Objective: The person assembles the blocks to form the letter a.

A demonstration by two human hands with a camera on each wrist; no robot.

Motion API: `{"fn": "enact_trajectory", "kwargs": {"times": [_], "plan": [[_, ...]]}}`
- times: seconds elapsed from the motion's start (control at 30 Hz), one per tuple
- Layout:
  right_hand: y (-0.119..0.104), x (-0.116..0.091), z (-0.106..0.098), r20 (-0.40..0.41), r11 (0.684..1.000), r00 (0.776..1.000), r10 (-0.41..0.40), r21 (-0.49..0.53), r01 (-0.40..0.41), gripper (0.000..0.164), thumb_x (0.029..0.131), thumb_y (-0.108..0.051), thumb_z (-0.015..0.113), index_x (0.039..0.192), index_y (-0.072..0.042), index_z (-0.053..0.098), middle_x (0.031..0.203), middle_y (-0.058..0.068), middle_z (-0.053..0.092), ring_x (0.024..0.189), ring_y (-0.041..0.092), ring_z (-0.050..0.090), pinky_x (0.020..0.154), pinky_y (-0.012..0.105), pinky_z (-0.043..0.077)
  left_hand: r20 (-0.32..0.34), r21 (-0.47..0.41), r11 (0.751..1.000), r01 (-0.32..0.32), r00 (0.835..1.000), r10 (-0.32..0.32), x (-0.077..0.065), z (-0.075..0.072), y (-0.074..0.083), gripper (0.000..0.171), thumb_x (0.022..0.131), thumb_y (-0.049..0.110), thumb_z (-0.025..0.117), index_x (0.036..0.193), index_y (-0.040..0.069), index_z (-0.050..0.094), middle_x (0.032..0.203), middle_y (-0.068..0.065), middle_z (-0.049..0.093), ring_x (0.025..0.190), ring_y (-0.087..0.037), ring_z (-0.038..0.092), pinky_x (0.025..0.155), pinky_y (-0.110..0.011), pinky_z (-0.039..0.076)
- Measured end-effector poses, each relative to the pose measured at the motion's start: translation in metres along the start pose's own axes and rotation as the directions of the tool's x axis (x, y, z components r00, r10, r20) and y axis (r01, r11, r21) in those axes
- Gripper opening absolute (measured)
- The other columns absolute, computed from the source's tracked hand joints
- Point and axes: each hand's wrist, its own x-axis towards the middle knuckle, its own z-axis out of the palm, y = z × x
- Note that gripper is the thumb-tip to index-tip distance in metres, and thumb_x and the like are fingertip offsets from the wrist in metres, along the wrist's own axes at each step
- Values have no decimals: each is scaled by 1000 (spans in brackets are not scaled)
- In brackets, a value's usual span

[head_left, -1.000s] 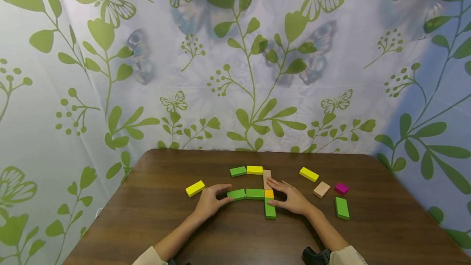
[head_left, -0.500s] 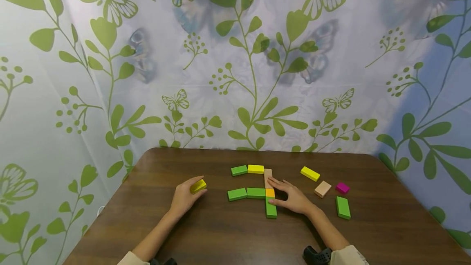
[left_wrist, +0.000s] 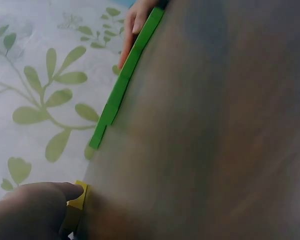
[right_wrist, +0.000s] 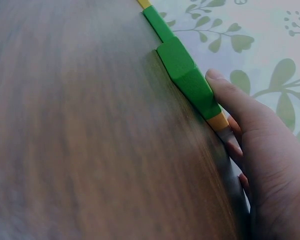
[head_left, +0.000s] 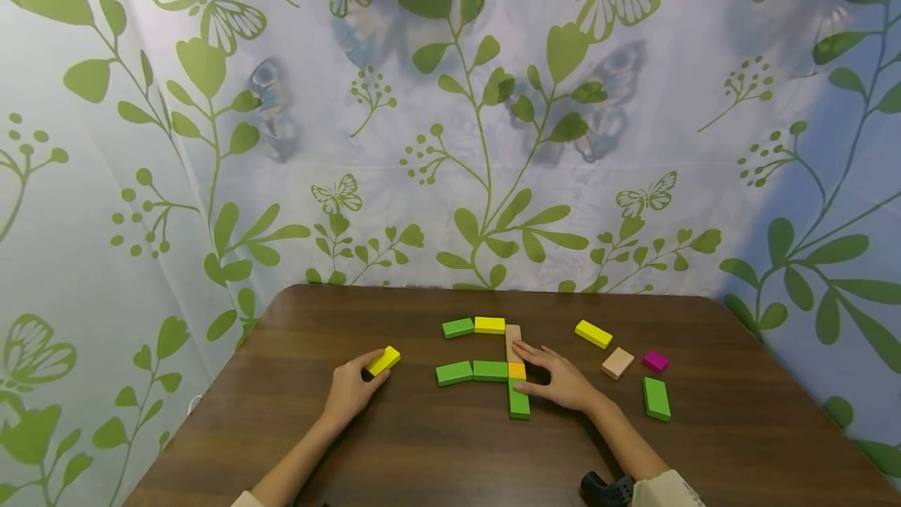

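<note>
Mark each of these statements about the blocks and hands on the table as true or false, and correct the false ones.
1. The left hand grips a yellow block. True.
2. The right hand holds the magenta block. False: it rests against the orange block and the green block below it; the magenta block lies apart, to its right.
3. Two green blocks lie end to end, left of the orange block. True.
4. The tan square block is stacked on a green block. False: it lies flat on the wooden table.
</note>
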Motion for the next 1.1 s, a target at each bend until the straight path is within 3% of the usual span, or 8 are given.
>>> {"fn": "enact_trajectory", "kwargs": {"times": [0.33, 0.43, 0.57, 0.63, 0.77, 1.1], "plan": [[0, 1, 1, 4, 1000, 1000, -10, -2, 10, 73, 83, -47, 64, 142, -12, 38, 146, 5, 33, 129, 27, 37, 104, 59, 17, 108, -10, 1000, 20, 994, -18, -25, 2, 30, 46, 78, 19, 75, 119, 4, 62, 116, -21, 60, 103, -36, 59, 82, -47, 48], [1, 1, 2, 4, 1000, 1000, -13, 4, 13, 73, 83, -46, 64, 142, -12, 38, 146, 6, 33, 129, 27, 37, 104, 58, 17, 119, -38, 999, 2, 993, 3, -23, 2, 32, 49, 78, 25, 74, 120, 4, 62, 116, -17, 61, 102, -31, 60, 81, -45, 49], [3, 1, 2, -3, 1000, 1000, -12, 2, 12, 72, 83, -45, 65, 142, -13, 38, 146, 5, 33, 129, 27, 37, 104, 58, 17, 166, -89, 994, -61, 983, 75, -8, -1, 18, 59, 79, 38, 72, 126, 6, 58, 122, -9, 59, 108, -27, 57, 85, -43, 48], [4, 1, 2, -4, 1000, 1000, -9, 3, 9, 72, 83, -45, 65, 142, -14, 38, 146, 4, 33, 129, 27, 36, 104, 58, 17, 228, -128, 987, -96, 966, 123, 2, -4, 7, 63, 79, 43, 70, 129, 7, 55, 127, -6, 56, 114, -26, 53, 89, -44, 46], [3, 1, 2, -4, 1000, 1000, -15, -2, 15, 72, 83, -46, 64, 142, -14, 38, 146, 4, 33, 128, 27, 37, 104, 58, 17, 356, -207, 971, -117, 916, 186, 15, -10, -13, 65, 80, 45, 68, 132, 10, 53, 130, 0, 53, 120, -23, 48, 93, -46, 41], [1, 1, 1, -5, 1000, 1000, -6, -11, 6, 72, 83, -46, 64, 142, -13, 39, 146, 5, 33, 129, 29, 36, 104, 58, 19, 492, -251, 957, -147, 832, 257, 26, -13, -24, 71, 74, 44, 75, 134, 15, 51, 131, 2, 53, 118, -19, 50, 93, -42, 42]]}}
